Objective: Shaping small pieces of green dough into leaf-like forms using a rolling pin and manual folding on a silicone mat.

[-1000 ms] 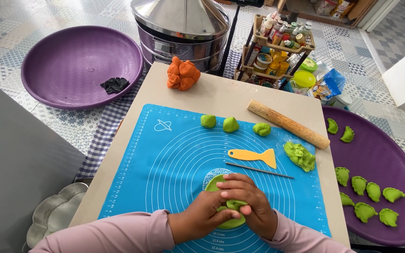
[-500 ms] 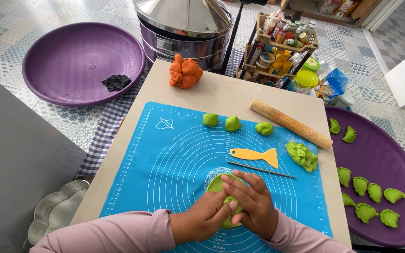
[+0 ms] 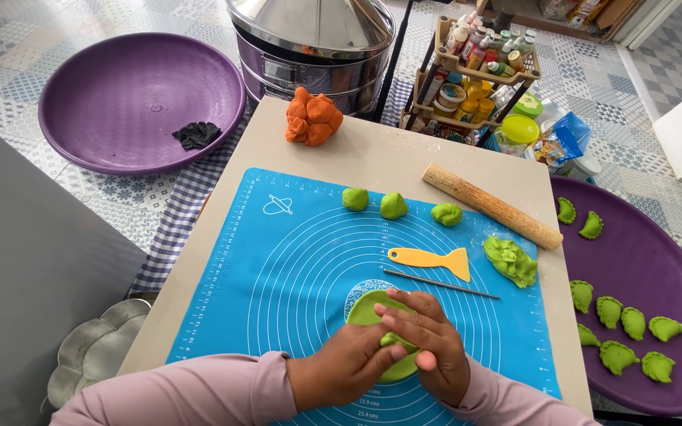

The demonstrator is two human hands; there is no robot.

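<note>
My left hand [image 3: 349, 364] and my right hand [image 3: 428, 341] meet over a flat green dough disc [image 3: 366, 309] on the blue silicone mat [image 3: 278, 260]. Both hands pinch and fold the disc's near edge, and most of the disc is hidden beneath them. Just beyond my fingers lie a thin metal skewer [image 3: 440, 284] and a yellow plastic scraper [image 3: 432, 259]. Three small green dough balls [image 3: 392, 206] sit in a row farther back on the mat.
A green dough lump [image 3: 511, 260] and wooden rolling pin [image 3: 491, 206] lie right. Purple tray [image 3: 672, 260] at right holds several green dumplings [image 3: 621, 323]. Orange dough [image 3: 313, 117], steel steamer [image 3: 313, 39], bottle rack [image 3: 475, 71], purple basin [image 3: 120, 87] with black dough [image 3: 196, 135] sit behind.
My hands have slid slightly toward me over the disc, right fingers curling further onto its near edge. Nothing else has moved.
</note>
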